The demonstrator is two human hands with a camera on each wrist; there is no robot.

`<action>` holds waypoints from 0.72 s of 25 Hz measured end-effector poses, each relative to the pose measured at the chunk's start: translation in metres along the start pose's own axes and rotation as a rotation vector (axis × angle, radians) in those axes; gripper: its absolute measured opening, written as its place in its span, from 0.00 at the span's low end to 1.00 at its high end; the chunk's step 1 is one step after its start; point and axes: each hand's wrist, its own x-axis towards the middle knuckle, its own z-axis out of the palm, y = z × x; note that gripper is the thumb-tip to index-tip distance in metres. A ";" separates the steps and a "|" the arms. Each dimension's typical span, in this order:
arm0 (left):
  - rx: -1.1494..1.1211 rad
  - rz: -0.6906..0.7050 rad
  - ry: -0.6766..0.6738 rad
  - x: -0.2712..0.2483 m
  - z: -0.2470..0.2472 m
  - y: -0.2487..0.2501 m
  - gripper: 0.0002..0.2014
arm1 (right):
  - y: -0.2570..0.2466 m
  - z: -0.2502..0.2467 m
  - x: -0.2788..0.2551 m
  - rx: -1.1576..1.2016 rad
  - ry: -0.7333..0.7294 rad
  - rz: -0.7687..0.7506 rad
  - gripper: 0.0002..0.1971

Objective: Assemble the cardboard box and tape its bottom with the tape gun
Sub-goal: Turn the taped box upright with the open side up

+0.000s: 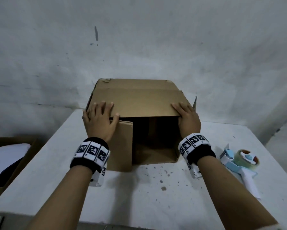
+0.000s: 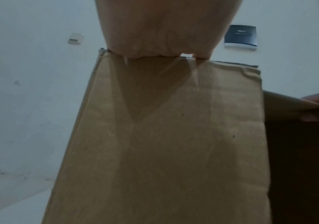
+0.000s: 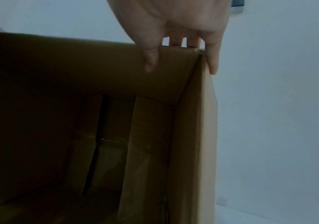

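Observation:
A brown cardboard box (image 1: pixel 136 98) lies on its side on the white table (image 1: pixel 156 196), its open end facing me. One side flap (image 1: pixel 121 143) is folded across the left part of the opening. My left hand (image 1: pixel 99 120) lies flat on the top left corner, fingers spread, palm (image 2: pixel 160 30) pressing the edge above the flap (image 2: pixel 174 136). My right hand (image 1: pixel 187 118) holds the top right edge: the thumb (image 3: pixel 151 60) is inside under the top panel and the fingers lie over it. The blue and white tape gun (image 1: pixel 239 161) lies on the table to the right, untouched.
Another open cardboard box (image 1: pixel 23 156) with white contents stands low at the left, beside the table. A grey wall (image 1: pixel 139 39) rises right behind the box. Bare speckled table surface lies between me and the box.

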 end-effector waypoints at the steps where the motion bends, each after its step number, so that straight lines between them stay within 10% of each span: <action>1: 0.031 0.007 -0.012 -0.003 0.003 0.007 0.27 | 0.005 0.000 0.000 0.019 0.017 0.015 0.28; 7: 0.145 0.055 -0.087 -0.039 0.035 0.055 0.45 | 0.007 -0.012 0.000 -0.046 -0.046 -0.004 0.28; 12: 0.140 -0.051 -0.050 -0.033 0.024 0.059 0.32 | 0.005 -0.013 -0.004 -0.090 -0.097 -0.051 0.24; 18: -0.553 0.271 0.191 -0.099 0.006 -0.012 0.12 | 0.015 -0.005 -0.006 -0.019 -0.021 -0.081 0.23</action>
